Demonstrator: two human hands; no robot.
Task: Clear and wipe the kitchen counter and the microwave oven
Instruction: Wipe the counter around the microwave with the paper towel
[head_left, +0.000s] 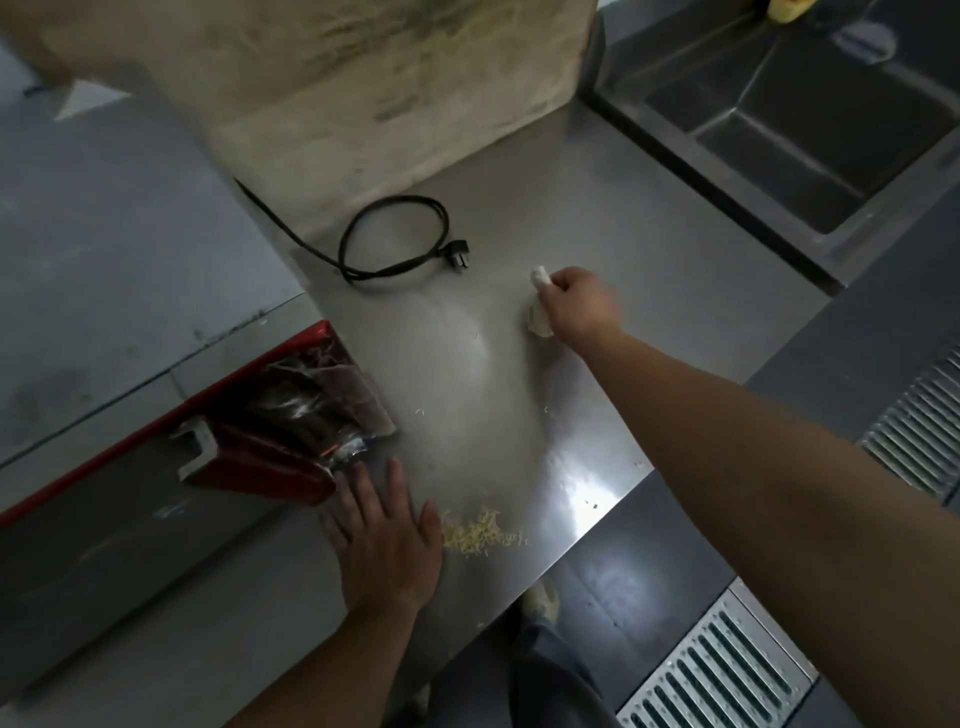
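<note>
My right hand (579, 304) grips a crumpled pale cloth (539, 321) and holds it down on the steel counter (649, 291), right of centre. My left hand (387, 540) lies flat with straight fingers on the counter near its front edge. Just right of that hand is a heap of yellowish crumbs (480, 531). A few stray crumbs (546, 411) dot the surface between my hands. The grey and red appliance (130, 441) with an open red door fills the left side, close to my left fingertips.
A coiled black power cord with plug (395, 239) lies on the counter behind the cloth. A stained beige pillar (363, 104) stands at the back. A steel sink (795, 150) is at the upper right. Floor drain grates (722, 670) lie below the counter edge.
</note>
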